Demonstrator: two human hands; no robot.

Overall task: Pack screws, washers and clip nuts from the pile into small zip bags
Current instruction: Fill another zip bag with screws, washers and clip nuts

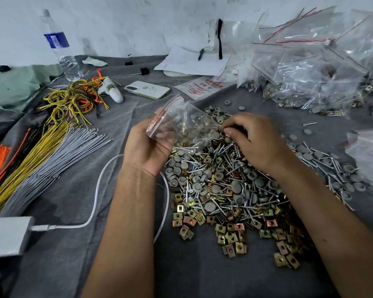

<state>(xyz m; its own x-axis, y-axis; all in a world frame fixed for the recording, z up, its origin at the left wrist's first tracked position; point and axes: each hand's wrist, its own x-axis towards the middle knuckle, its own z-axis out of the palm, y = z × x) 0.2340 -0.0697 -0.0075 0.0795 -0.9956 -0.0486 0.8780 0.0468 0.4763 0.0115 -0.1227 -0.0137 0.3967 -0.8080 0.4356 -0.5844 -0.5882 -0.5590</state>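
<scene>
Left hand (148, 145): palm turned up, fingers curled around the lower edge of a small zip bag (181, 123) — it holds the bag tilted, mouth toward the upper left, red seal strip showing.
Zip bag contents: a few grey washers and brass-coloured pieces show through the clear plastic; exact count cannot be told.
Right hand (254, 139): knuckles up, fingers bent down into the top of the pile (230, 190), just beside the bag's lower right side. The fingertips look pinched together, but whether they hold a piece I cannot tell — they are buried among the parts.
Pile: a heap on the grey cloth (95, 190) between the two forearms, mixed silver screws (219, 202), round grey washers (196, 187) and square gold-toned clip nuts (230, 237); the clip nuts spread thickest along the near edge.
Filled bags (310, 78): a big mound of clear zip bags at the far right, some with parts inside.
Left side: bundles of grey, yellow and orange cable ties (52, 151), and a tangle of yellow loops behind them.
Far edge: a water bottle (59, 46) standing upright, a white phone (147, 89) lying flat, papers (192, 61) against the wall.
Near left: a white cable (95, 203) curving from a white box toward the left wrist.
</scene>
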